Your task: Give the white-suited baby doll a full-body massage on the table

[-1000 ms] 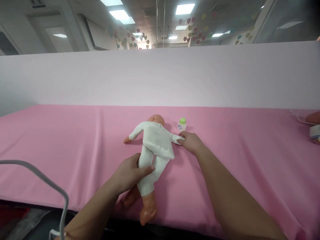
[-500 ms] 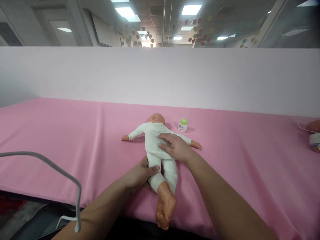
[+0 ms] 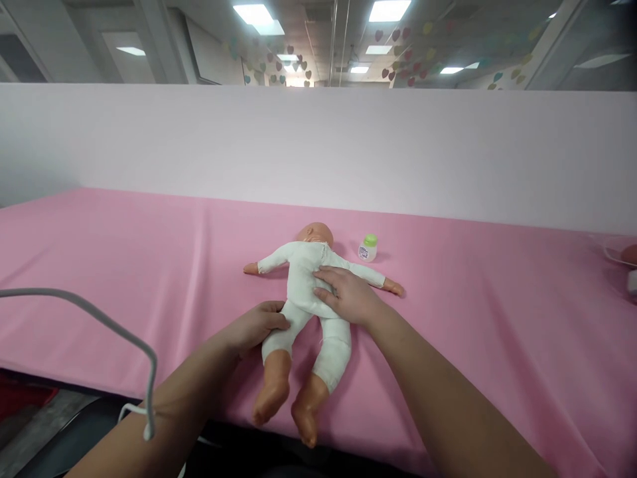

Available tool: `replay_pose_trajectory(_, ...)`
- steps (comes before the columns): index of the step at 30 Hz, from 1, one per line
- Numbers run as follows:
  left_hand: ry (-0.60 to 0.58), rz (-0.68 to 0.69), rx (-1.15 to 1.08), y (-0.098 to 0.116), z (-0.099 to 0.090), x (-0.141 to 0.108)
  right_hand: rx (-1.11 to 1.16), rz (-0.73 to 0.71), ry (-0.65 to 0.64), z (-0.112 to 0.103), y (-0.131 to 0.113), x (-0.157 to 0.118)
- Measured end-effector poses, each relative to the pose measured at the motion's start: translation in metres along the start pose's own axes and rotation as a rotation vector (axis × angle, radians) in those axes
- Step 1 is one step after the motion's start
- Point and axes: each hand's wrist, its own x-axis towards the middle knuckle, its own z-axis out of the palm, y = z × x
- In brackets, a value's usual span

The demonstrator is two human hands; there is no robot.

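Note:
A baby doll (image 3: 302,279) with a white cloth body lies on its belly, head at the far end and arms stretched out sideways. Its legs are spread apart, with the bare feet near the table's front edge. My left hand (image 3: 263,325) is closed around the thigh of the leg on the left, thumb on top; its other fingers are partly hidden beneath. On the doll's lower back rests my right hand (image 3: 351,292), with its fingers stretched out and apart. A small clear bottle with a green cap (image 3: 367,247) stands beyond the doll's right-hand arm.
Pink cloth (image 3: 149,265) covers the table, with a white partition (image 3: 318,146) along the back. At the left, a grey bent tube (image 3: 99,315) reaches over my forearm. Partly cut-off items (image 3: 631,255) lie at the right edge.
My left hand has moved left with the doll's leg, so the legs, crossed at the feet before, are now apart. My right hand stays on the doll's back.

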Motion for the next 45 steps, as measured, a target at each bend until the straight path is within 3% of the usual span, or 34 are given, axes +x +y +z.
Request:
replay_pose_trajectory(3, -0.045, 0.012, -0.041, -0.001, -0.003, 0.000, -0.001, -0.001, -0.001, -0.001, -0.001, 0.000)
replay_pose_trajectory(9, 0.001, 0.097, 0.188, -0.005, -0.003, -0.002, 0.013, 0.012, -0.011, -0.001, -0.001, -0.001)
replay_pose_trajectory(18, 0.320, 0.173, 0.862, 0.005, -0.010, -0.002, -0.055, -0.015, -0.010, 0.014, -0.007, 0.000)
replay_pose_trajectory(21, 0.503, 0.333, 1.042, 0.011, -0.003, 0.002, -0.088, -0.012, -0.033, 0.019, -0.009, -0.002)
replay_pose_trajectory(23, 0.541, 0.511, 1.147, 0.012, 0.005, 0.007, -0.081, -0.016, -0.070, 0.019, -0.010, -0.004)
replay_pose_trajectory(26, 0.387, 0.810, 1.227, 0.007, 0.018, 0.015, -0.037, -0.045, -0.137, 0.014, -0.011, -0.016)
replay_pose_trajectory(28, 0.296, 0.906, 1.242, 0.001, 0.020, 0.020, -0.016, -0.056, -0.168, 0.008, -0.013, -0.030)
replay_pose_trajectory(35, 0.264, 0.805, 1.244, -0.017, -0.003, 0.017, 0.036, -0.008, -0.268, 0.004, -0.019, -0.081)
replay_pose_trajectory(42, 0.078, 0.717, 1.264, -0.021, -0.010, 0.008, 0.052, 0.008, -0.349, 0.013, -0.017, -0.080)
replay_pose_trajectory(45, 0.093, 0.715, 1.256, -0.017, -0.011, 0.009, 0.048, 0.015, -0.323, 0.010, -0.017, -0.079)
